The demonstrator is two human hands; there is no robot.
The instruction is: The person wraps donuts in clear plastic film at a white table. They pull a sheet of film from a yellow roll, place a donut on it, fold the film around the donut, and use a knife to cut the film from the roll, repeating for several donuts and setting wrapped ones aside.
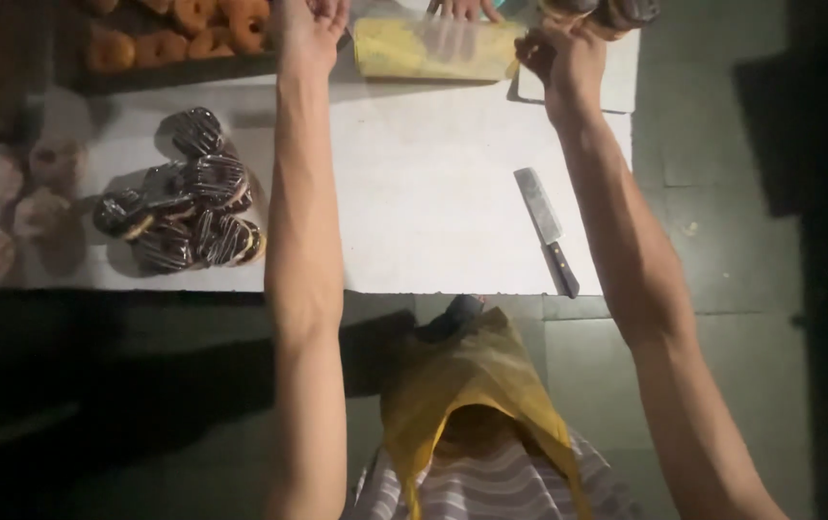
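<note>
While both bare arms are stretching out over the white desk [433, 193], the right hand [563, 53] is closing its fingers around a dark chocolate-glazed doughnut [616, 12] at the far edge, above a white rectangular board [621, 82]. Farther left, the left hand [310, 24] is reaching toward the far edge beside a dark tray of golden-brown ring doughnuts [183, 39]; its fingers are running out of view, so I cannot tell whether it is open or gripping. Between the two hands a clear plastic bag with yellow contents [433, 48] is lying, and another person's fingertips [462, 8] are showing just beyond it. A pile of chocolate doughnuts with white stripes [188, 197] is sitting left of the left forearm. A steel cleaver with a dark handle [546, 229] is lying near the right forearm.
</note>
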